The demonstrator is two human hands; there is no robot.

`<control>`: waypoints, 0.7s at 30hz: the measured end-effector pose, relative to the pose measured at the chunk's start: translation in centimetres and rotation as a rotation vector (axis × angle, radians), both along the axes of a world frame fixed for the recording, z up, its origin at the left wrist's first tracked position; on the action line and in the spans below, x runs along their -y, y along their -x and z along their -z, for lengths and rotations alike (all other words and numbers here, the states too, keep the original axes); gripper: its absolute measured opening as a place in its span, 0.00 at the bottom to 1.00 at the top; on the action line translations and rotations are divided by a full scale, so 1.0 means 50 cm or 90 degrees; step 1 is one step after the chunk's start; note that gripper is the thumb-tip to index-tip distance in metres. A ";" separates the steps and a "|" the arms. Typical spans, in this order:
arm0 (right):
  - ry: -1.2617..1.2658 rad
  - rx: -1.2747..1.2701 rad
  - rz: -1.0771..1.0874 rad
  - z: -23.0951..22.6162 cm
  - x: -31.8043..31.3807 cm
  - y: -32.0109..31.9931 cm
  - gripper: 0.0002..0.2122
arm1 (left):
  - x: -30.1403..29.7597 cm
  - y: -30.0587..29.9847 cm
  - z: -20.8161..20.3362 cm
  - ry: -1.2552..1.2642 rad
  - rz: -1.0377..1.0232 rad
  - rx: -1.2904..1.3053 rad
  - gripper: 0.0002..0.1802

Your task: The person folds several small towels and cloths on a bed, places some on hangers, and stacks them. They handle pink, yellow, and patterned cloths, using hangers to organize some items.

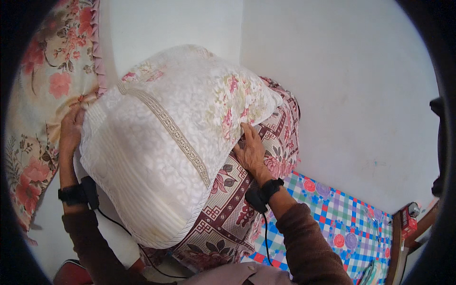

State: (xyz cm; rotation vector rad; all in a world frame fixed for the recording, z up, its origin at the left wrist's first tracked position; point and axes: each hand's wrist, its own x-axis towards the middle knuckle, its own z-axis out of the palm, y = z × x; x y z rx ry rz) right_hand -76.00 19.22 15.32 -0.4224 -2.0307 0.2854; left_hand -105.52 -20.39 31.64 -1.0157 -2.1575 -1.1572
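A white cover [156,142] with pink and green flower print, a beige braided band and a piped edge is draped over a large bulky shape. Below it shows a maroon and cream patterned cloth [228,216] with flower motifs. At the cover's left border, beside the curtain, my left hand [72,122] is closed on the edge; its fingertips are partly hidden. My right hand [251,151] has its fingers and thumb closed on the right-hand edge, over the maroon cloth. What lies under both cloths is hidden.
A floral curtain [35,156] with a pink ruffle hangs close on the left. White walls [332,85] meet behind the cover. To the lower right lies a checked, flowered sheet [327,223], with a red box [408,221] past its edge. Black cables [114,219] trail from my wrist straps.
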 end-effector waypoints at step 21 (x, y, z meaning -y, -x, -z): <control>0.183 0.408 -0.199 0.330 0.172 -0.592 0.24 | -0.094 -0.595 0.195 0.446 0.285 -0.364 0.33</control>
